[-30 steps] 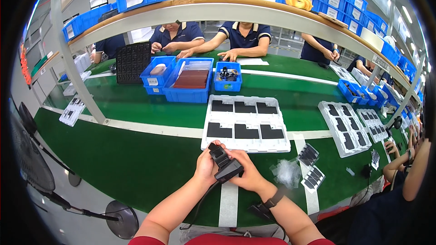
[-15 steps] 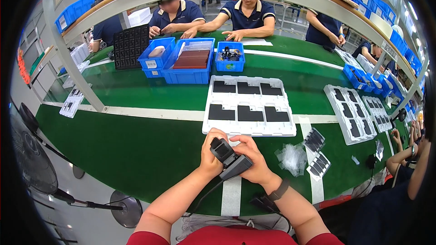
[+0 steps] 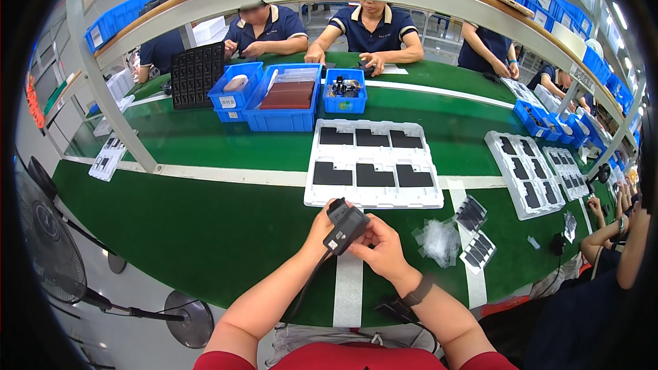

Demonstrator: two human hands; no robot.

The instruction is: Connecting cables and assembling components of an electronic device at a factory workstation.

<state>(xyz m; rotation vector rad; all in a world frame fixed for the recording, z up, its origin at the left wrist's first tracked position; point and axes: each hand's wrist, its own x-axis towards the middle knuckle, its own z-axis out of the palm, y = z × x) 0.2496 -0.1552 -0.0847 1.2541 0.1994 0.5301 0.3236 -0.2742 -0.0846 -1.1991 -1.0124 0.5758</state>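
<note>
So, a chunky black device (image 3: 346,227) was being held up over the near side of the green table (image 3: 205,233), just short of a white tray (image 3: 373,195). It was gripped along its left side by the left hand (image 3: 319,226), fingers mostly curled around it. The right hand (image 3: 381,245) was held half closed, its bent fingers and thumb brought right up to the device's right edge; whether anything was actually pinched there couldn't be told. A dark cable (image 3: 308,289) could be seen hanging off the lower end. The tray was filled with six flat black pieces (image 3: 375,175) in two rows. Off to the right, a pile of clear plastic scraps (image 3: 437,241) was left beside two dark-striped sheets (image 3: 478,251).
</note>
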